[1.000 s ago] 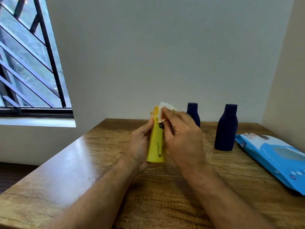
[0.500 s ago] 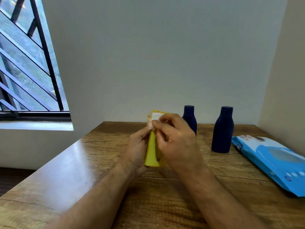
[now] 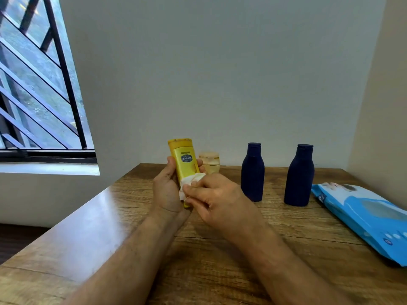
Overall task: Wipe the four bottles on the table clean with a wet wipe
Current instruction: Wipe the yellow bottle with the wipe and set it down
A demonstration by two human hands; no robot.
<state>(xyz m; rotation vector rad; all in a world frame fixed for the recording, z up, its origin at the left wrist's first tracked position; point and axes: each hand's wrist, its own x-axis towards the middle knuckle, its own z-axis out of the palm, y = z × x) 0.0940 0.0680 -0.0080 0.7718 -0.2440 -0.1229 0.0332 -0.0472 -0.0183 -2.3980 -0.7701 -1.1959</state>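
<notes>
four bottles are in view: one yellow bottle [image 3: 184,158] held above the wooden table [image 3: 92,219], one small cream bottle [image 3: 209,162] standing behind it, and two dark blue bottles [image 3: 252,172] [image 3: 299,176] upright to the right. the left hand [image 3: 167,190] grips the yellow bottle with curled fingers. the right hand [image 3: 218,198] pinches one white wipe [image 3: 189,180] against its lower part. one blue pack of wipes [image 3: 363,214] lies at the far right.

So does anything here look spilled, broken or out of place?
Nothing spilled or broken. The only oddity: the yellow bottle, gripped in the left hand, has dark specks along its cap's top edge. The right hand rubs a wet wipe lower down. Both navy bottles stand upright.
</notes>
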